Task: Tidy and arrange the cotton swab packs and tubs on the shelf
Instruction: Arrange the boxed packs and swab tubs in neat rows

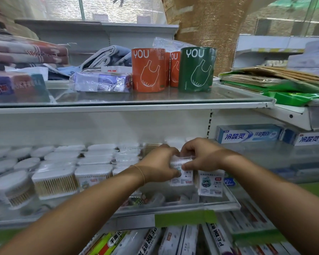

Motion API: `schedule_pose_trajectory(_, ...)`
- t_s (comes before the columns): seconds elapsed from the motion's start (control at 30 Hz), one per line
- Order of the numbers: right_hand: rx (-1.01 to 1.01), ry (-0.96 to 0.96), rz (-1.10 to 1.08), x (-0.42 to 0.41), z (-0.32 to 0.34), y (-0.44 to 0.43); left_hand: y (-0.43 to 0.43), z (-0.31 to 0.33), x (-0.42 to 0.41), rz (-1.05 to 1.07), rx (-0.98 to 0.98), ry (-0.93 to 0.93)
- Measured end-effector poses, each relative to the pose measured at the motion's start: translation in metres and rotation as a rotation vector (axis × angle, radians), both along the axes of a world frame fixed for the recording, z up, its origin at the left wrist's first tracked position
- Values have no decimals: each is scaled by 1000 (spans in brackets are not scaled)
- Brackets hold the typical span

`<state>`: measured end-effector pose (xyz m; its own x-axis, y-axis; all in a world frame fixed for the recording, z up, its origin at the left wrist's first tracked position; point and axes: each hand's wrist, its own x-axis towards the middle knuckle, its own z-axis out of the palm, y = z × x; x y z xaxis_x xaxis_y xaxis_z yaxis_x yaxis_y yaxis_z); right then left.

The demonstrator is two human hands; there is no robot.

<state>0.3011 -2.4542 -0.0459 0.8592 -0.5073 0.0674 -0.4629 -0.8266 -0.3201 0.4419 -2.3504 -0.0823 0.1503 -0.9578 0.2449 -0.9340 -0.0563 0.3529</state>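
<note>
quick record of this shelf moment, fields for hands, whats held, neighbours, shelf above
left hand: grips the cotton swab pack from its left side
right hand: pinches the same pack at its top right
held pack: upright, near the shelf front
second pack: upright, just right of it
tubs: rectangular and round, in rows to the left
upper shelf: orange roll and green roll, both standing

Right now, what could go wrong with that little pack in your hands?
1. The left hand and right hand both hold the cotton swab pack close to the front of the shelf. If it slips, it may tumble onto the goods below.
2. The neighbouring pack stands upright right beside it, so a nudge from the right hand might knock it over.
</note>
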Motion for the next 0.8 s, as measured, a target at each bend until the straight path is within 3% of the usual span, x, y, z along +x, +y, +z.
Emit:
schedule_pose_trajectory(0.37, -208, 132, -5, 1, -16, 3, -11, -20, -12, -8, 75, -71)
schedule_pose_trajectory(0.8, -230, -17, -17, -4, -41, 4, -16, -23, -20, 55, 135, -230)
